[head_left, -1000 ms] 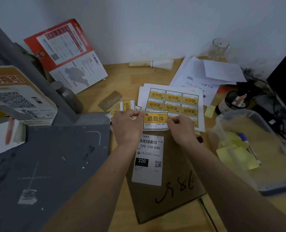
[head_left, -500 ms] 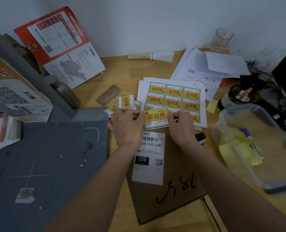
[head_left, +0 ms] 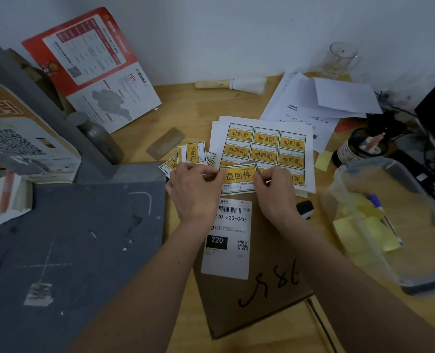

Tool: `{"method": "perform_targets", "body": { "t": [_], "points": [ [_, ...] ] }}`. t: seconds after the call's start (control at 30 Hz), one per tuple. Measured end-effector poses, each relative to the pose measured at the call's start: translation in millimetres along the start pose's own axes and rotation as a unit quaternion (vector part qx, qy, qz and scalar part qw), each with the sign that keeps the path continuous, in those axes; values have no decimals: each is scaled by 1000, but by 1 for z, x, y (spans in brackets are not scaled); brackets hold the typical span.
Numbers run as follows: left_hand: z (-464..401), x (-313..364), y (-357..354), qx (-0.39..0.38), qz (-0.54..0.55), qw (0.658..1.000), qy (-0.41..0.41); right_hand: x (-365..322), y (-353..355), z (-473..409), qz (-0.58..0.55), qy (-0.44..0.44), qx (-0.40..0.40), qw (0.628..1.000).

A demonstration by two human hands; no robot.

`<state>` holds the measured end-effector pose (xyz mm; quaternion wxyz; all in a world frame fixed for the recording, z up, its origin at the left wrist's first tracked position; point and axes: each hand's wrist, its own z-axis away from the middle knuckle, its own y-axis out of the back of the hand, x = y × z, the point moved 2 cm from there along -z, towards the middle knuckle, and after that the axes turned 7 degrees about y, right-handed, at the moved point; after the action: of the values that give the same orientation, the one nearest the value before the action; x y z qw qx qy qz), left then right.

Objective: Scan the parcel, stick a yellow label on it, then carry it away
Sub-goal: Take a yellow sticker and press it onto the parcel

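Observation:
A flat brown cardboard parcel (head_left: 264,296) lies on the wooden desk, bearing a white shipping label (head_left: 228,247) and handwritten digits. Above its far end I hold a single yellow label (head_left: 238,179) between both hands. My left hand (head_left: 194,192) pinches its left edge and my right hand (head_left: 275,191) pinches its right edge. The label's top right corner curls up. Beyond it lies a sheet of yellow labels (head_left: 264,146), and loose cut labels (head_left: 193,154) sit to the left.
A grey scanning platform (head_left: 66,250) with a slanted post fills the left. A clear plastic box (head_left: 389,225) of yellow notes stands at right. Papers (head_left: 320,100), a glass (head_left: 341,59), a brush (head_left: 233,84), a pen jar (head_left: 359,151) and a red leaflet (head_left: 91,70) crowd the back.
Both hands stay on the yellow label's two edges over the parcel's far end; its top right corner now curls up. The camera has shifted slightly.

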<state>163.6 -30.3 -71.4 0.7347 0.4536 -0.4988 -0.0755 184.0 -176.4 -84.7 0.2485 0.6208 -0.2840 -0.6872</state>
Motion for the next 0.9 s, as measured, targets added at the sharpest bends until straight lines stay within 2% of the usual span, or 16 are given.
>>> {"method": "perform_targets", "body": {
  "t": [0.17,0.23,0.27,0.33,0.4,0.47,0.53,0.6,0.67,0.73,0.8,0.9],
  "points": [
    [-5,-4,3,21,69,996,59,-2,3,4,-31,-13,32,999],
    [0,-5,8,41,86,994,45,-5,10,10,-66,-21,68,995],
    [5,-4,12,50,75,996,7,-7,13,14,-53,4,83,995],
    [20,-2,16,39,17,991,-126,-12,17,28,15,112,85,990],
    [35,-1,14,-30,-101,963,-246,-14,14,44,97,233,16,968],
    [42,-6,10,-102,-226,922,-296,-9,10,57,166,286,-82,940],
    [43,-14,9,-139,-292,897,-301,1,8,61,212,282,-137,926],
    [44,-21,9,-144,-323,891,-286,10,9,62,255,275,-141,916],
    [42,-25,12,-128,-342,901,-235,18,12,65,298,251,-132,911],
    [40,-26,16,-107,-339,918,-176,22,17,66,300,201,-103,927],
    [42,-22,17,-93,-323,920,-203,18,20,66,274,193,-85,938],
    [43,-12,11,-130,-332,887,-294,5,14,62,245,259,-132,925]
  ]
}}
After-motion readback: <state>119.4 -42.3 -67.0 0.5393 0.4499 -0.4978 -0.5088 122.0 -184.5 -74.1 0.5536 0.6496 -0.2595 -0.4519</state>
